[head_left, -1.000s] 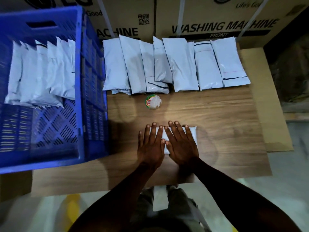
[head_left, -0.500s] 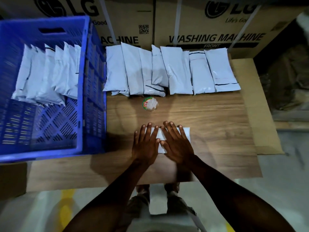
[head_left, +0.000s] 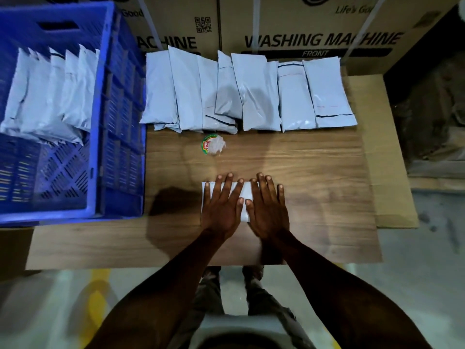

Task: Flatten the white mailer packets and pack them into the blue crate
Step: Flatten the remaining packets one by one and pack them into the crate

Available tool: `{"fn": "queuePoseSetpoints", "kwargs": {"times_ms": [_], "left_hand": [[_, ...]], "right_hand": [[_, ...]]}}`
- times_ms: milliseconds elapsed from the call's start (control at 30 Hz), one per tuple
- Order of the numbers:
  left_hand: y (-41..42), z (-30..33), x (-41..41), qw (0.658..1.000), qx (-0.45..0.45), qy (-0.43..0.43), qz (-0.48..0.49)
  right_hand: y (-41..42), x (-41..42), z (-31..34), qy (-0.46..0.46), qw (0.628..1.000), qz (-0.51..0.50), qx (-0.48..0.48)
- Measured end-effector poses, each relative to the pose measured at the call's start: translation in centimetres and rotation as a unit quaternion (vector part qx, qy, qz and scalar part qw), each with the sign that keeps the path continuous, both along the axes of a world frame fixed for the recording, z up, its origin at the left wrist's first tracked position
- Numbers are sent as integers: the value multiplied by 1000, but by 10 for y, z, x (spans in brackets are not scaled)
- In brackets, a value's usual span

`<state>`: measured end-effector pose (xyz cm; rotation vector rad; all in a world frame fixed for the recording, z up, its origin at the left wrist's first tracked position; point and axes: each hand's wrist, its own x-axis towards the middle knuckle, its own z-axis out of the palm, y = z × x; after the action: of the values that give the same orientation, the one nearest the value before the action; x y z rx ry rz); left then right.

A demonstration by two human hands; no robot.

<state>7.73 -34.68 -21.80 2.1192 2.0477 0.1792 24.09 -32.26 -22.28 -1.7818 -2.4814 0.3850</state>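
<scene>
I see one white mailer packet point(head_left: 243, 197) under both palms: my left hand point(head_left: 221, 205) and right hand point(head_left: 268, 206) lie flat on it, fingers straight, apparently pressing it thin for tighter stacking. Beyond my fingertips waits a row of packets point(head_left: 246, 91); left of my left hand, the blue crate point(head_left: 105, 122) holds upright ones. The wooden tabletop point(head_left: 314, 185) backs onto cardboard boxes point(head_left: 314, 26).

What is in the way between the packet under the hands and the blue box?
Only the blue crate's near side wall; the packet must be lifted over it. Bare tabletop lies between, and the round sticker sits farther back, off that path.
</scene>
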Motion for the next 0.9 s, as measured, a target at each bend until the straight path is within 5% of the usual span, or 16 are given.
{"fn": "queuePoseSetpoints", "kwargs": {"times_ms": [900], "left_hand": [[0,8,-26,999,22,-27,8]], "right_hand": [[2,-27,26,-10,999,14,35]]}}
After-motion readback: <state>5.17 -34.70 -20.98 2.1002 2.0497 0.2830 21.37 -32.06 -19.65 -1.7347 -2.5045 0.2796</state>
